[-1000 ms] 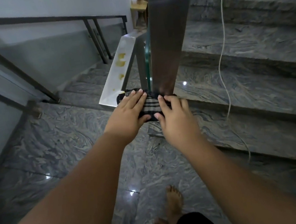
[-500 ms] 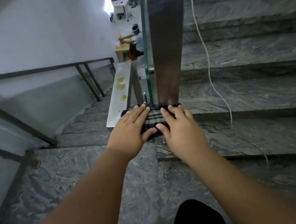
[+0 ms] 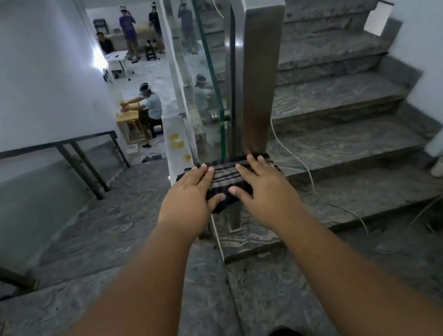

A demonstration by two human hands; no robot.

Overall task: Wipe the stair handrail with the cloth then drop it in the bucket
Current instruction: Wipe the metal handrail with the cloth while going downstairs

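Note:
A dark cloth with pale stripes point(image 3: 225, 174) lies over the near end of the steel handrail point(image 3: 258, 75), which rises away up the stairs beside a glass panel point(image 3: 201, 84). My left hand point(image 3: 190, 196) presses flat on the cloth's left part, fingers spread. My right hand point(image 3: 264, 187) presses flat on its right part, thumb tucked toward the middle. Both palms rest on top of the cloth rather than curling around it. No bucket is in view.
Grey marble stairs climb at the right point(image 3: 347, 124) and descend at the left point(image 3: 121, 201). A white cable point(image 3: 297, 161) trails down the steps. A dark wall rail point(image 3: 37, 146) lines the lower flight. Several people stand or sit in the room below point(image 3: 150, 103).
The camera has tilted up, showing more of the room below and the upper stairs. Both hands stay on the cloth at the rail's end, fingers now spread slightly wider apart.

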